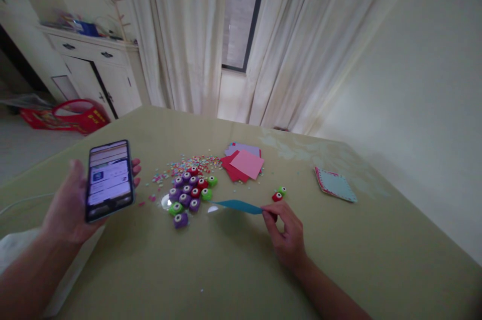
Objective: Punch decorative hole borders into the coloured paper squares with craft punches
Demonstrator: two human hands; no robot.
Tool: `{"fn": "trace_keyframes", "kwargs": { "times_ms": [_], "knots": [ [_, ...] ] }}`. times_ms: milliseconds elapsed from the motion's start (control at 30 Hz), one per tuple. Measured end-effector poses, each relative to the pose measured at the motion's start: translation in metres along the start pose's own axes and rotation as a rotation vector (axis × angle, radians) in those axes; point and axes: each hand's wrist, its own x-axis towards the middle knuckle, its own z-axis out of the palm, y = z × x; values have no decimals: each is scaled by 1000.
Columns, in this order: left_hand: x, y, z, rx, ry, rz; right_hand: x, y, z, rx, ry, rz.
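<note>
At the left, my left hand (71,204) holds a smartphone (110,179) with its lit screen facing me, fingers wrapped behind it and thumb at its left edge. My right hand (286,232) pinches the right end of a thin blue sheet (237,205), seen almost edge-on above the table. Left of that sheet lies a cluster of small purple, red and green pieces, each with a white ring on top; one is a purple piece (181,220). Beyond my right fingers sit a red piece (277,196) and a green piece (282,191) of the same sort.
Colourful confetti-like bits (188,165) are scattered behind the cluster. A pink square sheet (247,164) tops red and lavender ones. To the right rests a stack of pale blue squares (337,185). The table (169,270) is greenish; curtains (181,33) hang behind it.
</note>
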Motion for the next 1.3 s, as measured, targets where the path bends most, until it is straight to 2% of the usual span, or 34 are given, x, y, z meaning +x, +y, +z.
{"fn": "trace_keyframes", "kwargs": {
  "times_ms": [133, 367, 633, 767, 967, 1100, 1300],
  "knots": [
    [2, 1, 2, 19, 32, -19, 1, 0, 1, 0, 7, -5],
    [15, -5, -12, 110, -69, -121, 0, 1, 1, -2, 7, -6],
    [28, -15, -26, 230, -137, -59, 0, -1, 2, -3, 0, -13],
    [32, -17, -29, 246, -131, -29, 1, 0, 2, 6, 2, -14],
    [27, -16, -21, 212, -79, -47, 1, -1, 2, 7, 2, 3],
    [18, -11, -13, 165, -84, -88, 1, -3, 1, -2, -5, 9],
    [6, -4, -3, 100, -12, -98, 1, -2, 2, 9, -1, 5]
  ]
}}
